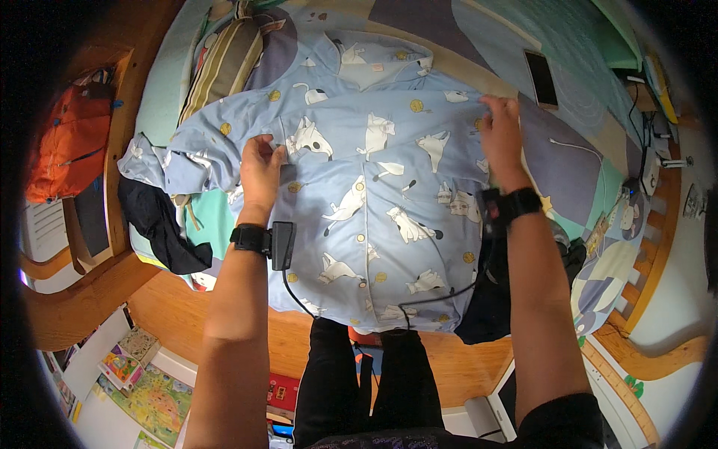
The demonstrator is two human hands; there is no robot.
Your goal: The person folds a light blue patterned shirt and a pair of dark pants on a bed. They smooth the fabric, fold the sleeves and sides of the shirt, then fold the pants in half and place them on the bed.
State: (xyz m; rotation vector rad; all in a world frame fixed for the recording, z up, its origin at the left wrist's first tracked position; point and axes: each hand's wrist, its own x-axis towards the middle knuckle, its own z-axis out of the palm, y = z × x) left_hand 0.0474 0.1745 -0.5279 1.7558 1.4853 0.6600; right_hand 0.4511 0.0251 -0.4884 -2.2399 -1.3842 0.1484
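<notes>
A light blue pajama top (387, 196) printed with white cats lies front up on the bed, its buttons running down the middle. Its right-side sleeve (348, 132) is folded flat across the chest, while the left-side sleeve (196, 151) stretches out to the left, bunched towards its cuff. My left hand (262, 168) has its thumb and fingers at the end of the folded sleeve and seems to pinch the cloth. At the top's right edge, by the fold, my right hand (503, 134) touches the fabric with bent fingers; whether it grips is unclear. Both wrists wear black straps with cabled devices.
A striped cushion (224, 62) lies at the upper left. Black cloth (162, 224) sits by the left sleeve, and more black cloth (488, 308) under the right arm. A phone (541, 78) and a white cable (578, 147) rest on the bed at right. An orange bag (70, 146) is at far left.
</notes>
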